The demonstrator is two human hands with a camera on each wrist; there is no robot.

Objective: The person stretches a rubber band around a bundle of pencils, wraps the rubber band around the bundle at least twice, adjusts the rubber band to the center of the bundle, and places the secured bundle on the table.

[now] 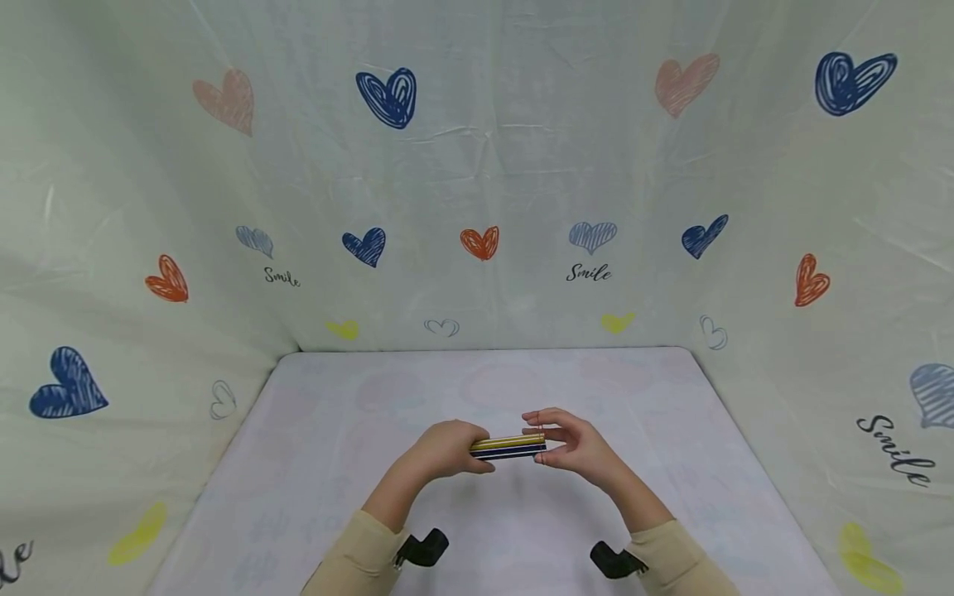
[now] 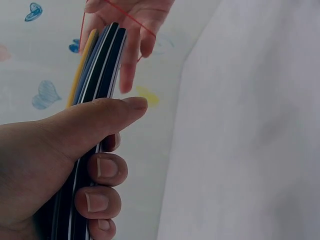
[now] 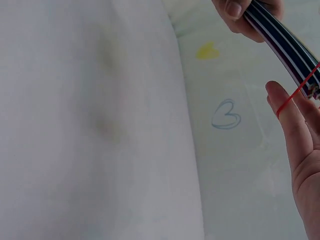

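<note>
My left hand (image 1: 450,449) grips a bundle of long, slim pencils (image 1: 510,448), with yellow, blue and dark white-striped sides. In the left wrist view the thumb lies across the pencils (image 2: 100,75) and the other fingers curl around beneath. A thin red rubber band (image 2: 130,17) stretches over the spread fingers of my right hand (image 1: 577,447). Those fingers are held out around the free end of the bundle. The right wrist view shows the band (image 3: 299,90) crossing the pencil ends. The bundle is held up above the table.
A white-covered table (image 1: 335,430) lies below both hands. Pale sheeting (image 1: 477,165) printed with hearts and "Smile" hangs behind it and along both sides. A black wrist mount (image 1: 422,548) sits at the left cuff, another (image 1: 617,560) at the right.
</note>
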